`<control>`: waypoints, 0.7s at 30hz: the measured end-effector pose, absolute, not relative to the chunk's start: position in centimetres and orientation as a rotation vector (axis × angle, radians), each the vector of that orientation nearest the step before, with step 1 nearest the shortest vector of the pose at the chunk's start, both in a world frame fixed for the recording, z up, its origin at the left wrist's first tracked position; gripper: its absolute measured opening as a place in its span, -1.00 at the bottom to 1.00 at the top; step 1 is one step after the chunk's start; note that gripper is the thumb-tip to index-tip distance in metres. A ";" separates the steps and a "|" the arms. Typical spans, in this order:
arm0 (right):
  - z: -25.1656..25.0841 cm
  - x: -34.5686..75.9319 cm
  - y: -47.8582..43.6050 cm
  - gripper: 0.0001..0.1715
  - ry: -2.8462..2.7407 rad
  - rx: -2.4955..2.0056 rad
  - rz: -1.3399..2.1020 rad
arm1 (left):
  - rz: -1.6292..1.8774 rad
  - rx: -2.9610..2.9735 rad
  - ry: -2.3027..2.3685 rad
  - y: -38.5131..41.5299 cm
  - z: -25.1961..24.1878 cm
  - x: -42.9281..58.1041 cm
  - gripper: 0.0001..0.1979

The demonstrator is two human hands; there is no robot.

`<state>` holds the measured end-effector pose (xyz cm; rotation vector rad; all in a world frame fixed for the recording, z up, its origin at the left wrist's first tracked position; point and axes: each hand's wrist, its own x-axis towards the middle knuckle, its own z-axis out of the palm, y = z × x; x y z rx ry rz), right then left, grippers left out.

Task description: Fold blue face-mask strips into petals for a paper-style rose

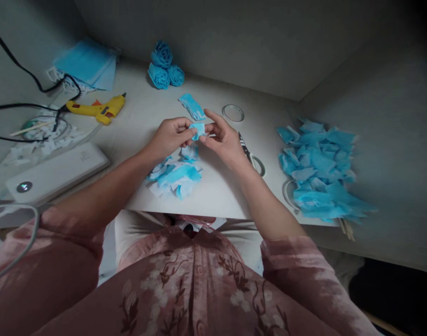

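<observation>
Between my hands is a small piece of blue mask fabric, held above the table. My left hand pinches its left side with thumb and fingers. At its right edge, my right hand grips it with the thumb and a fingertip, the index finger raised. Just beyond lies a strip of stacked blue fabric pieces. Below my hands is a loose heap of blue and white scraps. Scissors lie beside my right wrist, partly hidden by it.
Three blue fabric roses stand at the back. A yellow glue gun, blue face masks and a white power bank are on the left. A tape roll and a large pile of blue pieces are on the right.
</observation>
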<state>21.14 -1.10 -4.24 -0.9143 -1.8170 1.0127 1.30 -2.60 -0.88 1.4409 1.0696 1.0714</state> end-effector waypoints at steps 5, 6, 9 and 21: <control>-4.0 21.1 -1.3 -0.08 -1.828 -0.930 0.998 | 1.051 1.459 1.072 -2.7 -0.9 1.3 -0.86; -4.0 21.0 -1.3 -0.10 -1.831 -0.938 0.996 | 1.046 1.465 1.070 -2.7 -0.9 1.3 -0.86; -3.9 21.0 -1.4 -0.14 -1.849 -0.947 0.993 | 1.028 1.481 1.049 -2.7 -1.1 1.3 -0.87; -3.7 20.9 -1.5 -0.16 -1.809 -0.958 1.045 | 0.984 1.464 1.005 -2.7 -1.0 1.0 -0.91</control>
